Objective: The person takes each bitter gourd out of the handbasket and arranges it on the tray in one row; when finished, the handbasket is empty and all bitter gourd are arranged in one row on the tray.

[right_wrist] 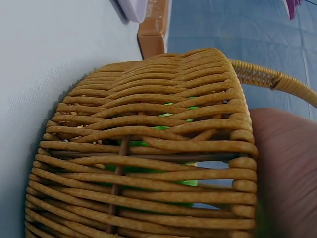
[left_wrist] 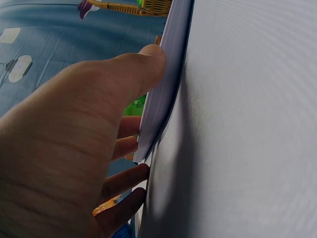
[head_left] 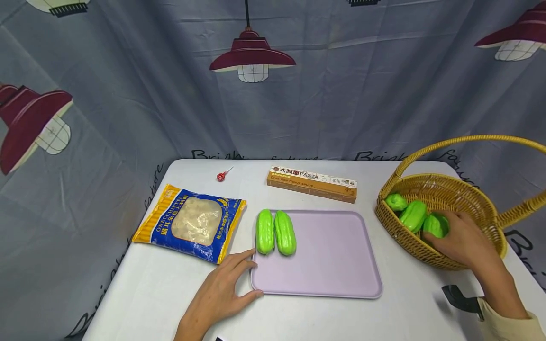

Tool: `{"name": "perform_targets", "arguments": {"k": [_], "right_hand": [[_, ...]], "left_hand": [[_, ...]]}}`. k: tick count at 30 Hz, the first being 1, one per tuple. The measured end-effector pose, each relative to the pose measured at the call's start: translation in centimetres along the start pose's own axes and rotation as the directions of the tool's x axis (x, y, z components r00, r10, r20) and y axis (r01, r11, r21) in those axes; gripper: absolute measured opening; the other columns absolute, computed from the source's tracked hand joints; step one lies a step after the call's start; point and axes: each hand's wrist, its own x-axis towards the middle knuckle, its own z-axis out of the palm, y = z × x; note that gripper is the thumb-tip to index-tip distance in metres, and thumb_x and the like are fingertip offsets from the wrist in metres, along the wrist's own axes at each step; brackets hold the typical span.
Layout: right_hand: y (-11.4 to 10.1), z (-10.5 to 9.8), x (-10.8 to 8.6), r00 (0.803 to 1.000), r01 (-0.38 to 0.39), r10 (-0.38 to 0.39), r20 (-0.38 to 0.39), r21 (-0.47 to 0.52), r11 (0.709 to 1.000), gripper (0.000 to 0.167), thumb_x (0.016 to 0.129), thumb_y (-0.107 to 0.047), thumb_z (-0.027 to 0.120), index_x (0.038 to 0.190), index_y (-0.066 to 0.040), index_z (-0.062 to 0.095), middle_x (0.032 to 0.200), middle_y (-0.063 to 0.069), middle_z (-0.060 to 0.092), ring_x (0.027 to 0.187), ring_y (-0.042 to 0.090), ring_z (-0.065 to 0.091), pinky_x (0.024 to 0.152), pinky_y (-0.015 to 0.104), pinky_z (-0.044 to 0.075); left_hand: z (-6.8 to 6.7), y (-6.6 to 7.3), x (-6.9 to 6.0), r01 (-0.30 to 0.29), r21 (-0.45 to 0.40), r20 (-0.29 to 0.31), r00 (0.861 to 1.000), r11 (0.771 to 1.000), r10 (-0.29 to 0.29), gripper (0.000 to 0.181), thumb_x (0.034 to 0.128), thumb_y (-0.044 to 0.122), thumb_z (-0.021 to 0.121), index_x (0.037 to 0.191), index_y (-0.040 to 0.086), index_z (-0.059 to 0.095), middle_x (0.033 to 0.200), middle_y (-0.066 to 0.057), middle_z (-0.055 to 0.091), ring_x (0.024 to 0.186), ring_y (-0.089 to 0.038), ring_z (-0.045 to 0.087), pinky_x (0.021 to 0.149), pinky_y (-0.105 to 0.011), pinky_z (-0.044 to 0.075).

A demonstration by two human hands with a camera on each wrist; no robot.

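Two bare hands work at a white desk [head_left: 315, 317], where five green vegetables are in sight, two on a tray and three in a basket. At the center of the frame, a pair, one vegetable [head_left: 265, 232] and a second [head_left: 285, 233], lie side by side at the left end of a single lilac tray [head_left: 330, 253]. At lower center-left, the left hand [head_left: 223, 286] touches the tray's left edge, its grip loose and its fingers spread. At right, the right hand [head_left: 462, 239] reaches into one wicker basket [head_left: 398, 234], its grip curled around the nearest of three vegetables, the held one [head_left: 435, 226]; its fingertips are partly hidden. The right wrist view shows green through the weave. One blue-and-yellow bag of orecchiette [head_left: 196, 220] lies left of the tray, one red lollipop [head_left: 221, 177] above the bag, and one pasta box [head_left: 311, 184] beyond the tray at center. Behind hangs a gray-blue curtain [head_left: 324, 109] printed with lamps, three of them prominent.
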Motion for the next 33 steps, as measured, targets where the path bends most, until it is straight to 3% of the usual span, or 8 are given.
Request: {"name": "perform_targets", "arguments": {"k": [4,11,17,23,28,33], "right_hand": [[0.0,0.0,-0.5,0.999,-0.010,0.011,-0.037,0.025,1.000,0.081,0.093,-0.032,0.078,0.147,0.014,0.039,0.132,0.050,0.031,0.103,0.062,0.047,0.069,0.070,0.049],[-0.7,-0.5,-1.2,0.992,0.000,0.012,-0.127,0.090,0.996,0.079,0.094,-0.030,0.078,0.148,0.013,0.040,0.144,0.055,0.023,0.111,0.068,0.042,0.071,0.076,0.049],[-1.4,-0.9,-1.6,0.974,0.049,-0.024,-0.227,0.105,0.993,0.074,0.092,-0.026,0.080,0.146,0.013,0.045,0.140,0.052,0.030,0.111,0.063,0.042,0.068,0.073,0.048],[-2.4,-1.4,-2.3,0.964,0.043,-0.012,-0.267,0.109,0.993,0.076,0.093,-0.026,0.079,0.150,0.011,0.045,0.146,0.052,0.029,0.114,0.064,0.046,0.071,0.075,0.048],[-3.1,-1.6,-2.7,0.937,0.114,-0.065,-0.344,0.125,0.986,0.074,0.090,-0.025,0.084,0.148,0.008,0.051,0.148,0.047,0.036,0.109,0.063,0.054,0.063,0.055,0.050],[-3.8,-1.7,-3.2,0.905,0.183,-0.110,-0.411,0.141,0.973,0.073,0.085,-0.021,0.088,0.144,0.006,0.056,0.147,0.043,0.042,0.108,0.063,0.057,0.066,0.034,0.046]], "left_hand": [[0.0,0.0,0.0,0.008,0.002,0.011,1.000,1.000,-0.008,0.058,0.0821,0.055,0.090,0.127,0.023,0.072,0.156,0.004,0.059,0.136,-0.015,0.060,0.112,-0.036,0.055],[0.1,0.0,0.0,0.001,0.009,0.009,1.000,1.000,-0.001,0.059,0.0825,0.057,0.090,0.127,0.023,0.072,0.156,0.004,0.059,0.136,-0.014,0.059,0.113,-0.035,0.054],[0.0,0.0,0.0,0.004,0.011,0.010,1.000,1.000,-0.004,0.059,0.0824,0.057,0.090,0.127,0.023,0.072,0.156,0.004,0.059,0.137,-0.014,0.059,0.114,-0.036,0.054],[0.0,0.0,0.0,0.007,0.010,0.014,1.000,1.000,-0.007,0.058,0.0826,0.057,0.089,0.128,0.024,0.072,0.156,0.004,0.059,0.137,-0.014,0.059,0.113,-0.036,0.054],[0.0,0.0,0.0,0.003,0.011,0.010,1.000,1.000,-0.004,0.058,0.0825,0.056,0.090,0.127,0.023,0.072,0.156,0.004,0.059,0.137,-0.015,0.059,0.113,-0.036,0.054],[-0.1,0.1,0.0,0.005,0.011,0.007,1.000,1.000,-0.005,0.058,0.0823,0.056,0.090,0.127,0.023,0.072,0.156,0.005,0.059,0.137,-0.014,0.059,0.113,-0.036,0.054]]}}
